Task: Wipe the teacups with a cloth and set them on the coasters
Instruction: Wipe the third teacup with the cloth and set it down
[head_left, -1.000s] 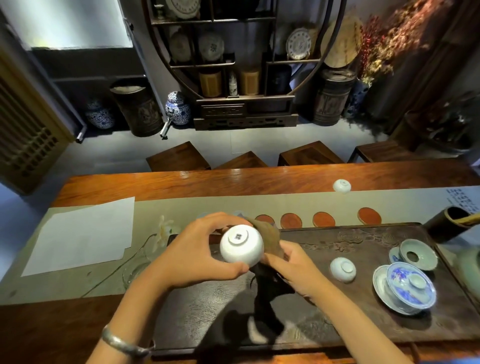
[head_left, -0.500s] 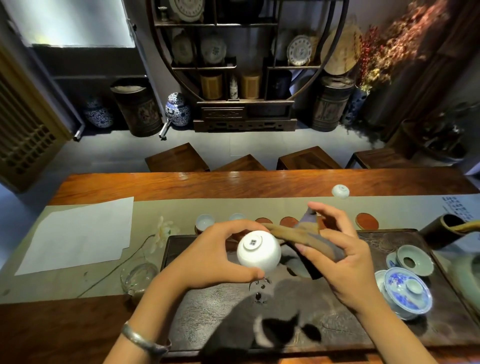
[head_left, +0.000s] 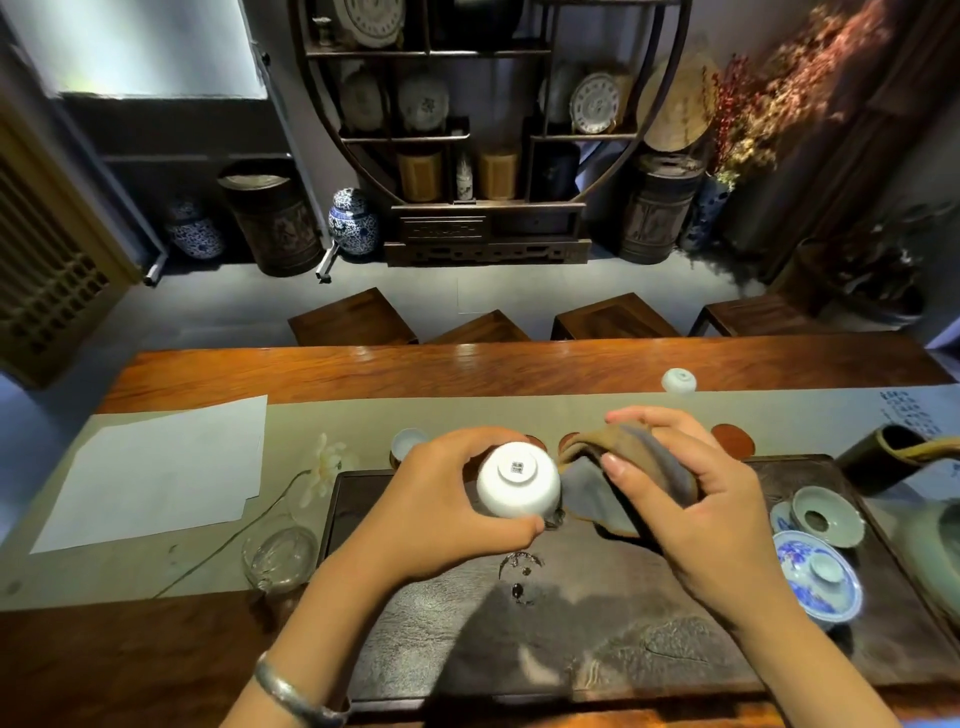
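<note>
My left hand (head_left: 441, 504) grips a white teacup (head_left: 517, 480) with its marked foot turned toward me, above the dark tea tray (head_left: 597, 639). Right beside the cup, my right hand (head_left: 691, 514) holds a brown-grey cloth (head_left: 613, 467) bunched over its fingers; the cloth reaches the cup's rim side. One teacup (head_left: 408, 441) stands upright on a coaster at the left of the row. A round red-brown coaster (head_left: 732, 439) lies bare at the right; the coasters between are mostly hidden behind my hands. Another white cup (head_left: 679, 380) sits upside down farther back on the runner.
A blue-and-white lidded gaiwan (head_left: 815, 571) and a pale green lid rest (head_left: 826, 514) sit on the tray's right. A glass pitcher (head_left: 280, 558) stands left of the tray, a white sheet (head_left: 161, 467) farther left. A dark bamboo holder (head_left: 883, 457) and a green teapot (head_left: 935, 551) are at far right.
My right hand has risen from under the cup and come round to its right side with the cloth now draped over its fingers. The cup stays in my left hand.
</note>
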